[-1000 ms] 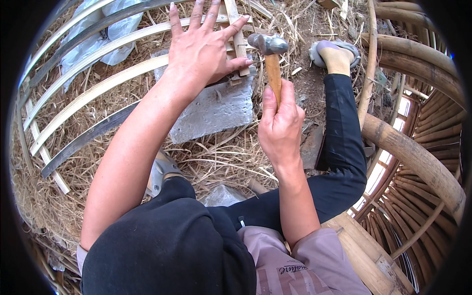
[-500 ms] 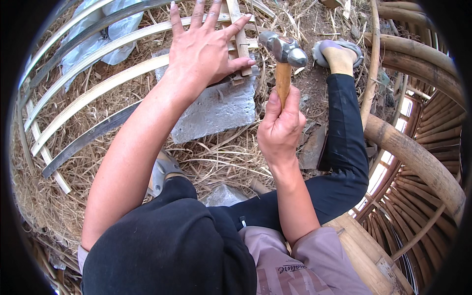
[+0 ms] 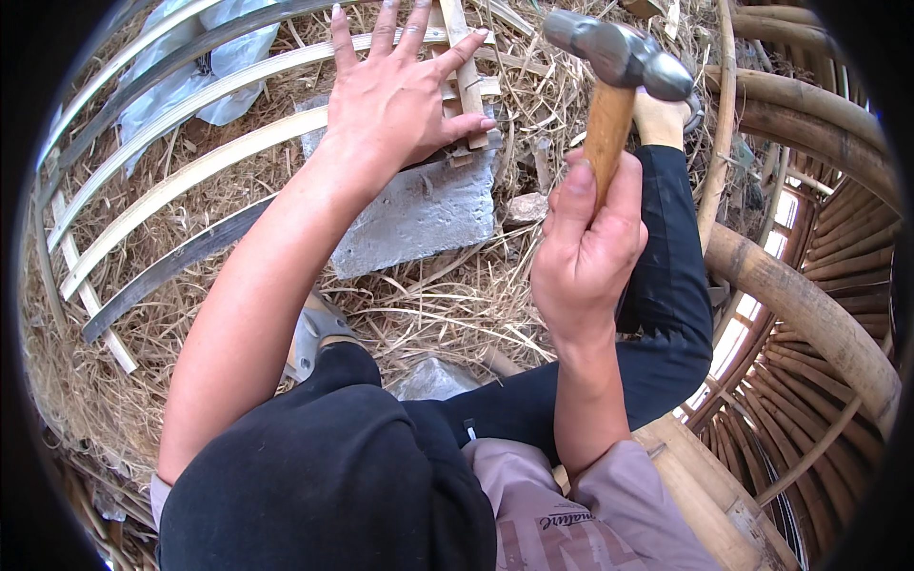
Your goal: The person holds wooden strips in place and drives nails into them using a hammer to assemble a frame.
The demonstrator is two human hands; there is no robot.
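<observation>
Looking down over a person's lap, two bare hands are seen above straw-covered ground. The left hand [image 3: 386, 100] lies palm down with fingers spread over the right end of a slatted wooden frame; its forefinger and thumb reach across a short pale crosspiece [image 3: 465, 81]. The right hand [image 3: 590, 243] is curled firmly around the wooden handle of a hammer [image 3: 611, 103], whose metal head is raised, to the right of the frame and apart from it. A rough grey block [image 3: 419, 224] sits beneath the frame's end, partly hidden by the left hand. A blow landing slightly off could catch the thumb or forefinger, because both lie so close to the crosspiece. The thin wood might split if struck hard near its end, and the frame could skid or bounce if the block rocks on the loose straw. Counted: two hands, one hammer, one block, five long curved slats [image 3: 195, 181] sweeping leftward, and two clear crosspieces, the second [image 3: 90, 290] near the far left ends. Any nail is too small to make out surely. The bamboo poles [image 3: 809, 319] at right are too many and overlapped to count.
</observation>
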